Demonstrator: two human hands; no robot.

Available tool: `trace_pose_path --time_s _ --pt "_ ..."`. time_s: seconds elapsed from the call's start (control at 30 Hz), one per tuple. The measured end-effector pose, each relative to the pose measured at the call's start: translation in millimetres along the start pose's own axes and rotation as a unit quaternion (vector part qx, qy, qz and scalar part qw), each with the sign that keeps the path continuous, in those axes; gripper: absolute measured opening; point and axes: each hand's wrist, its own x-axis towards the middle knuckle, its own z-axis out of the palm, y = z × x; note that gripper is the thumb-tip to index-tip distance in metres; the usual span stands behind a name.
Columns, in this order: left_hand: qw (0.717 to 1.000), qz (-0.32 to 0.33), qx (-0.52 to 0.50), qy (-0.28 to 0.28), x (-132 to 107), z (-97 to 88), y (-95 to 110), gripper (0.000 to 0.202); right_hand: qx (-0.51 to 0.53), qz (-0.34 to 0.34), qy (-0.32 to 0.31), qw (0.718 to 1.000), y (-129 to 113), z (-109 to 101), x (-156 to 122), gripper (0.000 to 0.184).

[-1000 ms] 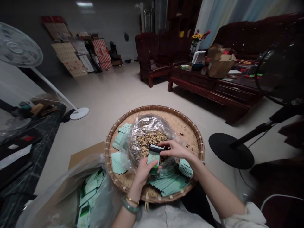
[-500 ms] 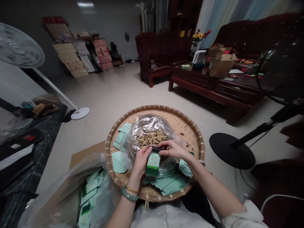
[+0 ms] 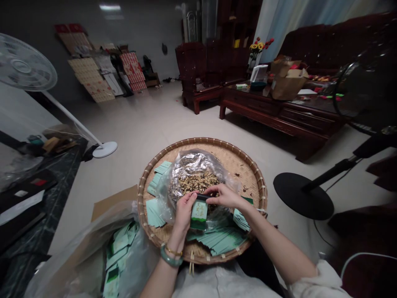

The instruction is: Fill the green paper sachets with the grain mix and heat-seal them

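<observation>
— While the left hand (image 3: 185, 214) and right hand (image 3: 226, 196) grip a green sachet (image 3: 199, 214) above the bamboo tray (image 3: 201, 140), how far along?

— Partway: stacked sachets (image 3: 220, 241) on it, dried flakes (image 3: 198, 184) heaped in a foil bag (image 3: 189, 165).

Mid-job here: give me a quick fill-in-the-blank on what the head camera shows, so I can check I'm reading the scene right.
1. The left hand wears a green ____ beside a thin gold bracelet.
2. The right hand pinches the dark strip atop a green-and-white packet, whose side the ____ hand grips.
3. The open bag of crumbled dried material is lined with crinkled silver ____.
4. The woven bamboo tray is ____ in shape.

Missing words: bangle; left; foil; round.
</observation>
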Motion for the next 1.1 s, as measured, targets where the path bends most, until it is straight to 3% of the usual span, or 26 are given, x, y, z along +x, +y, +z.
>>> trace_pose_path --time_s 0.33,0.47,0.8,1.0,1.1 --pt "1.000 -0.004 -0.010 0.011 -1 0.6 1 0.041 -0.036 -0.004 -0.002 0.999 -3 0 -2 0.030" --pt "1.000 -0.012 -0.014 0.010 0 -0.6 4 0.043 -0.064 0.006 -0.044 0.997 -9 0 -8 0.032" --pt "0.991 -0.069 0.056 -0.101 -3 -8.0 8 0.048 -0.051 0.027 -0.047 0.997 2 0 -9 0.047" --pt "0.991 -0.078 0.063 -0.091 -3 -8.8 4 0.037 -0.049 0.005 -0.050 0.998 0 0 -13 0.045" --pt "0.993 -0.062 0.071 -0.069 -2 -9.2 5 0.034 0.010 0.038 -0.078 0.996 1 -3 -16 0.045"
